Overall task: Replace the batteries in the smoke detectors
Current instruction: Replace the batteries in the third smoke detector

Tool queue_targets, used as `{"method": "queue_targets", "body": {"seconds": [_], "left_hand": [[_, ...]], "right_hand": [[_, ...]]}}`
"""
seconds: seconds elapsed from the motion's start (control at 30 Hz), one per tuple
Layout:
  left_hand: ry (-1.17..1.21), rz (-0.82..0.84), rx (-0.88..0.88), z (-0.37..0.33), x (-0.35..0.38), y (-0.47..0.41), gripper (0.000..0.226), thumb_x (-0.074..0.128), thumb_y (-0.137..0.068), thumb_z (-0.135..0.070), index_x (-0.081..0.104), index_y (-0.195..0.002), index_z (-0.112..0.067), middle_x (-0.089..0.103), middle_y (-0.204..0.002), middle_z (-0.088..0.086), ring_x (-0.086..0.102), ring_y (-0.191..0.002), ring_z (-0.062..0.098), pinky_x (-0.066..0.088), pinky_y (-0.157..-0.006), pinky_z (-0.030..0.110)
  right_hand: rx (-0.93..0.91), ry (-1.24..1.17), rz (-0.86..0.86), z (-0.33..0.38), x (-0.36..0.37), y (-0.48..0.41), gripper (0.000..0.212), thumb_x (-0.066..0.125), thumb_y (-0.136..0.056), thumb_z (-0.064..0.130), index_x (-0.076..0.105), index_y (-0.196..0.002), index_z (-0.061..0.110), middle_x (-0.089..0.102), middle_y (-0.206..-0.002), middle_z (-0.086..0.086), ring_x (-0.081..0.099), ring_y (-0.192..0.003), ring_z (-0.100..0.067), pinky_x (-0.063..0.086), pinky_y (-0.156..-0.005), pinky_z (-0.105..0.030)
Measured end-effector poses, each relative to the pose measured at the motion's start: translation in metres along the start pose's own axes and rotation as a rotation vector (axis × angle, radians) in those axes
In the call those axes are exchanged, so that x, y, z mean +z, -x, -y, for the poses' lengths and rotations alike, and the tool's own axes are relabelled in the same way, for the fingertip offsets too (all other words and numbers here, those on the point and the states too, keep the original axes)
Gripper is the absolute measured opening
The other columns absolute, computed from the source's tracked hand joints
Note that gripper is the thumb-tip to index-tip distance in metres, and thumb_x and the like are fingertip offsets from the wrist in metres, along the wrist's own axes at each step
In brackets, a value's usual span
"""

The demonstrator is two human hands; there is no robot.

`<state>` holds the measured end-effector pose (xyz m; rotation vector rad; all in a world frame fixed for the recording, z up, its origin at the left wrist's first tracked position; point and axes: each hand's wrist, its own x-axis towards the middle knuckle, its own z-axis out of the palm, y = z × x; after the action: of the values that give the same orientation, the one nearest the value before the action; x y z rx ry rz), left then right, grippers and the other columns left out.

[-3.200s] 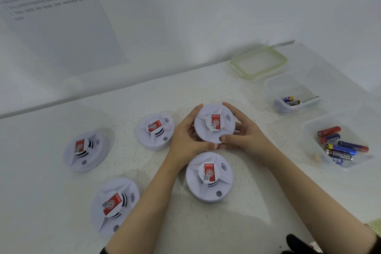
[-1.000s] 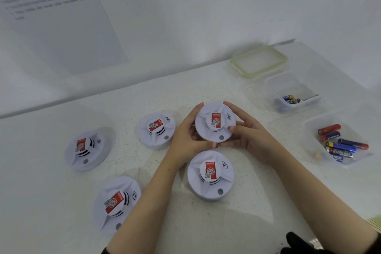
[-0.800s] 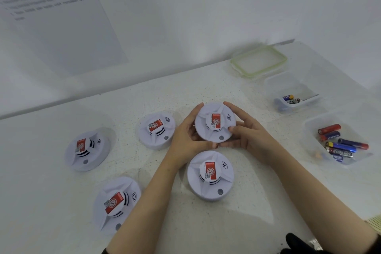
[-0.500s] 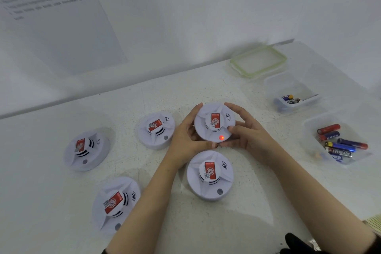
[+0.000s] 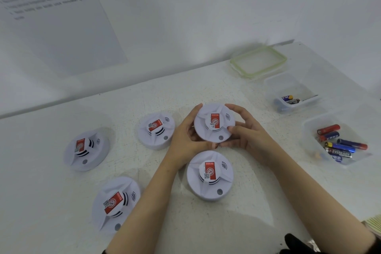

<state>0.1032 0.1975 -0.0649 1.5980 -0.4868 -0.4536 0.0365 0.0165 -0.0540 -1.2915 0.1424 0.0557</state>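
Several round white smoke detectors with red labels lie face up on the white table. My left hand (image 5: 186,136) and my right hand (image 5: 247,136) both clasp the rim of one detector (image 5: 214,122) near the table's middle, its small indicator unlit. A second detector (image 5: 210,175) sits just below it, a third detector (image 5: 156,130) to its left. Further left lie a detector (image 5: 86,149) and, nearer me, a detector (image 5: 115,203). Loose batteries (image 5: 340,145) fill a clear tub (image 5: 309,130) at the right.
A second clear tub (image 5: 274,86) holding a few batteries (image 5: 289,99) stands behind the first. A green-rimmed lid (image 5: 258,61) lies by the wall at the back right. A printed sheet (image 5: 51,12) hangs on the wall at the left.
Half a second ago a red light glowed on the held detector's front edge; now it is off. Both hands have kept their hold in the same place.
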Motion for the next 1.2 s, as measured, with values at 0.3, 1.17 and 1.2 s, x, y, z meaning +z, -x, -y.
{"method": "queue_targets", "body": {"seconds": [0.3,1.17,1.2], "left_hand": [[0.015,-0.017,-0.017,-0.0017,0.0010,0.0013,0.094,0.083,-0.055,-0.018,0.041,-0.136,-0.038,0.061,-0.129,-0.009,0.060,-0.118,0.010,0.055,-0.091,0.035],[0.032,-0.073,-0.022,-0.0039,0.0028,0.0015,0.078,0.077,-0.064,0.018,0.048,-0.119,-0.029,0.061,-0.120,-0.005,0.063,-0.106,-0.001,0.053,-0.081,0.019],[0.024,-0.081,-0.010,-0.0030,0.0032,0.0011,0.078,0.078,-0.064,0.016,0.048,-0.122,-0.025,0.060,-0.122,-0.005,0.062,-0.108,0.000,0.052,-0.082,0.019]], "right_hand": [[-0.020,-0.012,-0.010,0.0003,0.0012,0.0010,0.050,0.047,-0.092,-0.004,0.047,-0.132,0.026,0.066,-0.115,-0.014,0.066,-0.096,-0.032,0.058,-0.072,-0.035],[-0.104,0.054,-0.129,-0.0025,0.0032,0.0030,0.037,0.053,-0.092,0.007,0.053,-0.126,0.020,0.071,-0.105,-0.008,0.068,-0.087,-0.021,0.055,-0.070,-0.029],[-0.115,0.090,-0.147,-0.0032,0.0025,0.0026,0.038,0.053,-0.093,0.008,0.053,-0.128,0.021,0.071,-0.107,-0.005,0.068,-0.093,-0.020,0.055,-0.076,-0.030]]}}
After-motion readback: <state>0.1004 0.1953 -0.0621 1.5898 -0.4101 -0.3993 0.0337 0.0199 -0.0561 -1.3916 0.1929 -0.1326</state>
